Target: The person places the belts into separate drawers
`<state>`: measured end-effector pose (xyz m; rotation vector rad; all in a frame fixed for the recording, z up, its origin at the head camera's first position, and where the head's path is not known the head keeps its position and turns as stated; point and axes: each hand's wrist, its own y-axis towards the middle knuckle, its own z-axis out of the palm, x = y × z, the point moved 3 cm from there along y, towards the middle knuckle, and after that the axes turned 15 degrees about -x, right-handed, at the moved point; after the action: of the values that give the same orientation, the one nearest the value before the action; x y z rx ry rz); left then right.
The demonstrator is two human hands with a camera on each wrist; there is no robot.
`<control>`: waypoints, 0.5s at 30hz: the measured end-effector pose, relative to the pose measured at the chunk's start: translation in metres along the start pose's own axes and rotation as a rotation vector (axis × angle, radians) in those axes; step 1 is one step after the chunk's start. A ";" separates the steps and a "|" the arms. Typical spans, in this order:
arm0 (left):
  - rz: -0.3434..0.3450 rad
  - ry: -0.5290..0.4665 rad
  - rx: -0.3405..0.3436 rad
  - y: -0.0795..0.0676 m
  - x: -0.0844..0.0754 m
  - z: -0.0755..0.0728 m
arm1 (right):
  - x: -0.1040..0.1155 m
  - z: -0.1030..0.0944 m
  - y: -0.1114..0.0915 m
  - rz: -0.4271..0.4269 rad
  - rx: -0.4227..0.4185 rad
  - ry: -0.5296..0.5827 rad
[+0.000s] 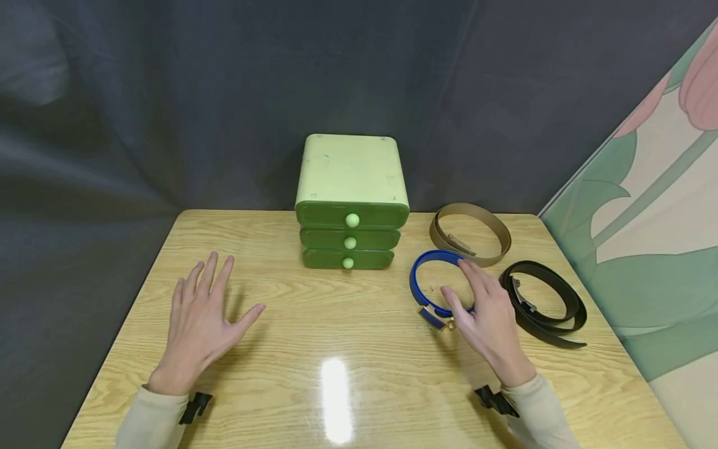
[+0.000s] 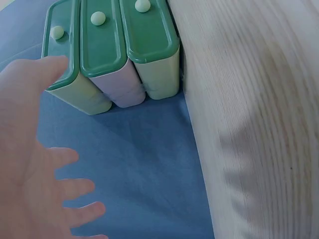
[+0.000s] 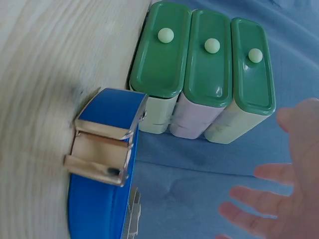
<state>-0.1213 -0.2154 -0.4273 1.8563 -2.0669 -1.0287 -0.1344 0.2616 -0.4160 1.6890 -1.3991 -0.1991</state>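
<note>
My left hand (image 1: pixel 200 322) is spread over the left part of the table, fingers straight and thumb out, holding nothing. Fingers extended, my right hand (image 1: pixel 491 317) hovers over the right edge of a blue belt (image 1: pixel 417 284), hiding part of it. The belt is coiled in a ring, its gold-coloured buckle (image 3: pixel 102 152) facing the front. Behind it lies a coiled brown belt (image 1: pixel 501 234); to the right of the hand, a coiled black belt (image 1: pixel 578 305) has its tail end pointing right. The right wrist view shows the fingers apart from the blue belt.
At the back middle of the wooden table (image 1: pixel 269 386) stands a small drawer unit (image 1: pixel 352 168), pale green on top, with three dark green drawer fronts and round knobs. A dark cloth (image 1: pixel 235 100) hangs behind, and a flower-patterned cloth (image 1: pixel 662 262) borders the right side.
</note>
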 end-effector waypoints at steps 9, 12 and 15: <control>-0.003 -0.075 -0.072 0.004 -0.006 -0.001 | 0.010 0.004 0.006 0.018 -0.064 0.110; -0.021 -0.088 -0.077 0.006 -0.009 0.000 | 0.013 0.007 0.009 0.028 -0.072 0.140; -0.036 -0.106 -0.098 0.007 -0.011 0.001 | 0.016 0.010 0.012 0.029 -0.078 0.153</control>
<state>-0.1249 -0.2053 -0.4204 1.8341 -2.0072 -1.2392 -0.1433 0.2433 -0.4066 1.5849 -1.2853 -0.1038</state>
